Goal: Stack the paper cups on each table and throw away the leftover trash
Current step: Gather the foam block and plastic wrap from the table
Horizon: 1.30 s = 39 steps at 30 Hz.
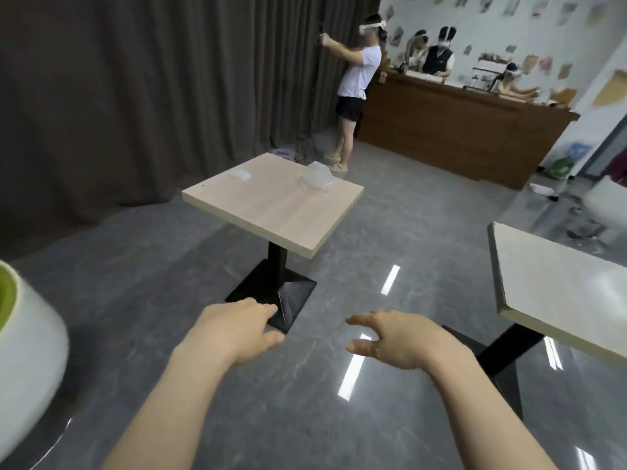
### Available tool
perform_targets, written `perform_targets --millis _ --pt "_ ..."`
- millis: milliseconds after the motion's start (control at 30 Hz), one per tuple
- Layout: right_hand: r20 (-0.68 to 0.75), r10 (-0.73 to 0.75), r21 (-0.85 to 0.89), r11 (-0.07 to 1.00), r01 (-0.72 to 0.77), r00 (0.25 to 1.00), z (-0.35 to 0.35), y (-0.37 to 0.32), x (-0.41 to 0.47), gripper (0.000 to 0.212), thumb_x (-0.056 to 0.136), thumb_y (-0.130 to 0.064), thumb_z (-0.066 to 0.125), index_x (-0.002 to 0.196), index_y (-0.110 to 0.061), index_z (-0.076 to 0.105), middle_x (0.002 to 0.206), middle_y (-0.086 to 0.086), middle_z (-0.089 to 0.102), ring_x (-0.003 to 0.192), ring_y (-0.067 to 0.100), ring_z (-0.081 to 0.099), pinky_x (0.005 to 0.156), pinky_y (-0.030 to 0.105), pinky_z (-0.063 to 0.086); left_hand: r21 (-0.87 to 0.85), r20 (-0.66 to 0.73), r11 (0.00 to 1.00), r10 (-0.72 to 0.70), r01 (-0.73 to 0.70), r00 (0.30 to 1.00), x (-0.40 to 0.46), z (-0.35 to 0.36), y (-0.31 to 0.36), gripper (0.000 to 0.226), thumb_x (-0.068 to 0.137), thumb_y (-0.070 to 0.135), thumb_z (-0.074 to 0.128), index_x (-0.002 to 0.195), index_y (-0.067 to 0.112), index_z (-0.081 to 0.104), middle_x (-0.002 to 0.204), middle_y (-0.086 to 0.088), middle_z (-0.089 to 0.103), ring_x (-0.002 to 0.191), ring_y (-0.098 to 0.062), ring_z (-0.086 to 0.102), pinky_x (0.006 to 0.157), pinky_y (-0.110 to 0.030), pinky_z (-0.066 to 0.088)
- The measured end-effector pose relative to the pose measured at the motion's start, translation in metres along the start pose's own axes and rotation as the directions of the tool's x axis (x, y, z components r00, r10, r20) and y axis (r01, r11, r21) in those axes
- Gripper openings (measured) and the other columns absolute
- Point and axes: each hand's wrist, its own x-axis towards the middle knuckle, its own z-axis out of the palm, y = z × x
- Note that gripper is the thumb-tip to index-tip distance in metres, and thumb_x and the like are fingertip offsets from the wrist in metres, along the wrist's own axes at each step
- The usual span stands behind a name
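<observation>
A square light-wood table (288, 218) on a black pedestal stands ahead of me. On its far side lie a crumpled clear plastic piece (317, 177) and a small flat pale scrap (239, 174). No paper cup shows on it. My left hand (237, 330) and my right hand (393, 337) are stretched out over the floor in front of the table, both holding nothing, fingers loosely spread. A second light table (559, 293) is at the right; what I see of its top is bare.
A white bin with a green inside (23, 337) sits at the left edge. A dark curtain (135, 96) hangs behind. A person in a white shirt (356, 83) stands beyond the table. A brown counter (458, 137) with people behind it is at the back right.
</observation>
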Motion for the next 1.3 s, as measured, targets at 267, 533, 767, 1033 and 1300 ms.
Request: perform_targets --millis 267,533,767,1033,1300 --pt "-0.009 -0.063 -0.059 0.996 0.062 0.998 -0.082 0.063 0.159 0.057 0.094 -0.056 0.043 0.146 -0.039 0.028 0.151 -0.005 0.037 0.135 0.017 0.041 0.106 0.034 0.036 -0.078 -0.007 0.989 -0.128 0.127 0.992 0.147 -0.041 -0.027 0.054 0.097 0.055 0.036 0.146 0.034 0.031 0.141 0.005 0.044 0.128 -0.017 0.046 0.093 -0.035 0.044" --pt "0.045 -0.140 -0.149 0.978 0.145 0.989 -0.148 0.092 0.314 0.059 0.093 -0.058 0.043 0.146 -0.038 0.028 0.152 -0.007 0.035 0.136 0.017 0.038 0.105 0.035 0.035 -0.158 0.076 0.954 -0.244 0.254 0.967 0.260 -0.066 -0.069 0.061 0.097 0.057 0.036 0.151 0.035 0.020 0.156 0.004 0.027 0.140 -0.017 0.032 0.102 -0.036 0.038" --pt "0.116 -0.146 -0.166 0.972 0.164 0.982 -0.173 0.088 0.439 0.057 0.094 -0.060 0.040 0.146 -0.040 0.027 0.144 -0.007 0.042 0.128 0.017 0.047 0.102 0.034 0.034 -0.168 0.147 0.946 -0.253 0.277 0.956 0.374 -0.087 -0.140 0.058 0.097 0.055 0.037 0.149 0.033 0.026 0.154 0.004 0.030 0.140 -0.016 0.032 0.101 -0.034 0.036" --pt "-0.026 -0.077 -0.132 0.989 0.073 0.997 -0.217 0.065 0.609 0.055 0.097 -0.052 0.038 0.148 -0.038 0.023 0.147 -0.007 0.037 0.129 0.015 0.045 0.108 0.035 0.028 -0.066 0.176 0.976 -0.193 0.207 0.965 0.544 -0.135 -0.271 0.056 0.097 0.053 0.034 0.147 0.029 0.029 0.149 0.000 0.033 0.127 -0.021 0.045 0.094 -0.034 0.041" --pt "-0.252 0.115 -0.086 0.986 -0.141 0.961 -0.228 0.086 0.746 0.071 0.096 -0.051 0.042 0.148 -0.045 -0.005 0.161 0.001 -0.007 0.148 0.023 0.005 0.114 0.045 0.024 0.043 0.049 0.995 -0.093 0.091 0.994 0.704 -0.174 -0.364 0.062 0.098 0.042 0.038 0.152 0.034 0.008 0.159 -0.005 0.005 0.138 -0.024 0.030 0.103 -0.038 0.037"
